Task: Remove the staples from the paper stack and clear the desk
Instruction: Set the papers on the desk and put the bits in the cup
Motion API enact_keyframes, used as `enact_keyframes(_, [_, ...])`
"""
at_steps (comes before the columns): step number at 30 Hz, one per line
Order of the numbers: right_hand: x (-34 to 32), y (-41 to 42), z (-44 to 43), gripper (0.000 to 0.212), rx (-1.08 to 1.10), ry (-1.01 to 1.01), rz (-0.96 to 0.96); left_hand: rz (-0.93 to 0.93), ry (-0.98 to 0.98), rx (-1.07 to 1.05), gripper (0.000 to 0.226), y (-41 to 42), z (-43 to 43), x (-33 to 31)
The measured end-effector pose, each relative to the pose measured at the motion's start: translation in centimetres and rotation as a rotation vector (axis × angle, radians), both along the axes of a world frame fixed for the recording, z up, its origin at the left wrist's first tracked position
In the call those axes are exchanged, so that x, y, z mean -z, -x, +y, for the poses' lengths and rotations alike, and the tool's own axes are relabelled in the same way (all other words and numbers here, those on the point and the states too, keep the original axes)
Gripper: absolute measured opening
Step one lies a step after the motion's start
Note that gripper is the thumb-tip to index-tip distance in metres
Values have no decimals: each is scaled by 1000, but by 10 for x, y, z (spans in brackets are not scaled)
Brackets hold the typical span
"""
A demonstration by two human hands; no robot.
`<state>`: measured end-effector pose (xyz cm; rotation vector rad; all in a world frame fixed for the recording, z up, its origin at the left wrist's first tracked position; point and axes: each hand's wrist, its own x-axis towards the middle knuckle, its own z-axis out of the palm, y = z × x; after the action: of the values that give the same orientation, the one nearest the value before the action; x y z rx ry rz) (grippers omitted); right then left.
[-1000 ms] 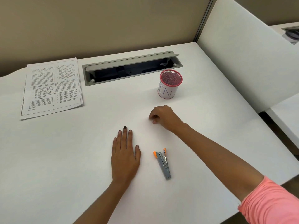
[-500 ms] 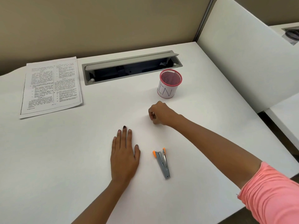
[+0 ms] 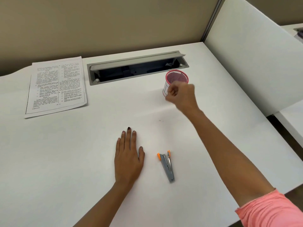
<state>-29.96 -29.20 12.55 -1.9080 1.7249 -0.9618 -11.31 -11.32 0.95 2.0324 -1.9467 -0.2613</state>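
Note:
A printed paper stack (image 3: pixel 57 86) lies at the desk's far left. A grey staple remover with orange tips (image 3: pixel 167 166) lies near the front, to the right of my left hand (image 3: pixel 128 156), which rests flat on the desk and holds nothing. My right hand (image 3: pixel 182 95) hovers in front of the pink mesh cup (image 3: pixel 177 77), just below its rim, and hides most of the cup's white label. Its fingertips are pinched together, and anything between them is too small to see. A tiny dark speck (image 3: pixel 160 120) sits on the desk below that hand.
An open grey cable tray (image 3: pixel 137 68) is set into the desk behind the cup. A white divider panel (image 3: pixel 254 63) rises along the right side, and the desk's edge drops off at the lower right. A beige partition wall stands behind the desk.
My right hand rose from the desk surface and moved back and right, up to the pink cup, fingers still closed. My left hand and the staple remover stayed put.

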Motion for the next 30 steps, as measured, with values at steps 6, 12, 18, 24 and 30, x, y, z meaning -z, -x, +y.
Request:
enact_keyframes(6, [-33,23,-48,11,169,167,74,1,3,1,60,0,0,0])
enact_keyframes(12, [-28,33,-72,21,67,171,262,14,4,-1,60,0,0,0])
enact_keyframes(18, [-14,27,-50,17,-61,332,251,13,6,1,59,0,0,0])
enact_keyframes(24, [28,10,-2,17,-701,39,458,7,2,0,59,0,0,1])
enact_keyframes(30, [52,14,14,29,-875,-105,656,7,1,-6,60,0,-1,0])
